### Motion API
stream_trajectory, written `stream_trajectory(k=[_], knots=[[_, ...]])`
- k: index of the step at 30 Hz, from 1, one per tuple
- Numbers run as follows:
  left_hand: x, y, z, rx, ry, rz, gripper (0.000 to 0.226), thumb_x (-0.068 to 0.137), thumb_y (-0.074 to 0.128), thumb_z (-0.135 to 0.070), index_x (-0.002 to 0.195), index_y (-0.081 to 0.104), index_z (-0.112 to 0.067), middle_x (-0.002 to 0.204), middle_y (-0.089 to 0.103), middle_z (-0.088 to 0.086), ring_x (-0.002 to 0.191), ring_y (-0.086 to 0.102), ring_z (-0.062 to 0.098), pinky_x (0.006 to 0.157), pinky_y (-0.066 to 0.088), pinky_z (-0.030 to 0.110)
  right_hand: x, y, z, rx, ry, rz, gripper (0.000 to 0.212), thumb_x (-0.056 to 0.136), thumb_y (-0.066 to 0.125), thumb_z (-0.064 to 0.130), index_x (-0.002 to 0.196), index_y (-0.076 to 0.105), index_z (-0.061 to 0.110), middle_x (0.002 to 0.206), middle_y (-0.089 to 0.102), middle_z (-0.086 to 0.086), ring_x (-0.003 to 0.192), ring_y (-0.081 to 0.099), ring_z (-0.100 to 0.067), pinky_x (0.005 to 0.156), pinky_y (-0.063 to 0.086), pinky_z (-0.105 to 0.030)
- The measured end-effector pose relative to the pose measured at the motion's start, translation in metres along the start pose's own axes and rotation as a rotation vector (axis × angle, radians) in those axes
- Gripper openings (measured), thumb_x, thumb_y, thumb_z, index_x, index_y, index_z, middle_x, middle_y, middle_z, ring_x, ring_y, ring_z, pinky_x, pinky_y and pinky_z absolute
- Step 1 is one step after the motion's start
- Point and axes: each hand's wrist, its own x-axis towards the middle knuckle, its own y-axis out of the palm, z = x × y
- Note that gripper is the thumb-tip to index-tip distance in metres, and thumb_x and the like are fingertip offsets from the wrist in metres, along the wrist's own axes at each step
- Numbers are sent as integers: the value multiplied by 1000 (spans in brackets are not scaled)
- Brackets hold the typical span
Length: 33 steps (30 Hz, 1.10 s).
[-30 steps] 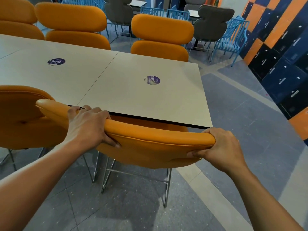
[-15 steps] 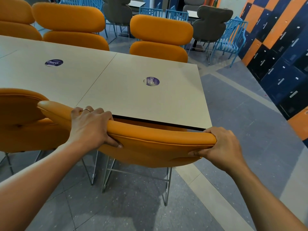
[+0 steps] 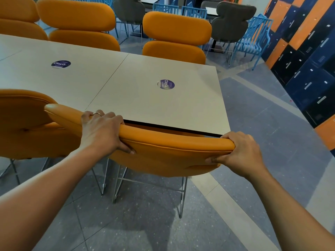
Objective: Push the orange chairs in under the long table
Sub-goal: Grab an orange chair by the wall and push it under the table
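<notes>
At nine o'clock a neighbouring orange chair (image 3: pixel 21 124) stands at the long table (image 3: pixel 145 102), partly behind the left tip of the held orange chair (image 3: pixel 163 154). The left hand (image 3: pixel 101 131) grips that chair's top rim, fingers curled over it. The backrest lies close along the table's near edge, and the seat is mostly hidden under the tabletop. At four o'clock the right hand (image 3: pixel 241 153) grasps the backrest's right end, by the table's corner. Bare floor (image 3: pixel 272 133) opens toward three o'clock, up to closed lockers (image 3: pixel 308 73).
</notes>
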Motion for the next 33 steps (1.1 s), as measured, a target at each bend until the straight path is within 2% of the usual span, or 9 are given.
stream_trajectory(k=[2,6,11,15,20,25,29,33], knots=[[0,1,-6,-10,-15,-6,84,35,64,-88,96,59,-30,96,61,-6,103,51,27,94,27,47,7,-7,-4,27,0,44,87,33,58,99,104,55,47,98,59,13,94,58,-19,83,55,-52],[-5,5,-28,-26,-44,-37,83,34,60,-91,89,58,-29,93,61,-6,103,51,28,93,27,48,14,-23,-13,79,20,116,76,41,77,72,107,63,38,98,65,8,93,62,-20,76,55,-40],[-11,9,-43,-30,-35,-82,81,37,61,-90,90,60,-28,93,61,-6,102,52,28,93,26,48,15,-29,-26,78,29,95,62,53,90,50,108,64,36,94,64,9,88,60,-15,70,48,-33],[-15,9,-35,-34,-27,-107,78,39,65,-88,89,61,-28,92,62,-5,100,53,27,94,27,49,9,-18,-26,34,44,36,55,57,95,44,103,67,36,91,66,9,86,62,-15,69,51,-33],[-14,9,-16,-29,5,-114,73,40,69,-83,87,59,-29,88,60,-5,95,52,27,91,27,49,-5,-8,-13,-28,59,-3,53,53,91,58,96,66,39,86,64,10,83,60,-17,66,53,-35],[-14,9,2,-2,12,-84,76,38,67,-85,91,60,-32,89,58,-7,96,51,26,91,27,48,-16,-2,1,-41,36,-13,69,44,79,79,97,63,39,89,62,12,84,58,-16,69,56,-40],[-11,9,1,-1,5,-77,79,36,63,-88,92,59,-32,92,59,-6,98,50,27,91,27,48,-14,-4,3,-28,41,-10,85,34,60,93,100,63,39,91,63,11,86,59,-18,71,57,-43],[-12,10,1,-6,6,-84,80,37,61,-89,93,59,-31,93,60,-4,99,51,28,91,27,49,-14,-6,5,-5,30,-1,82,37,70,90,100,63,39,92,64,11,87,60,-17,72,58,-44]])
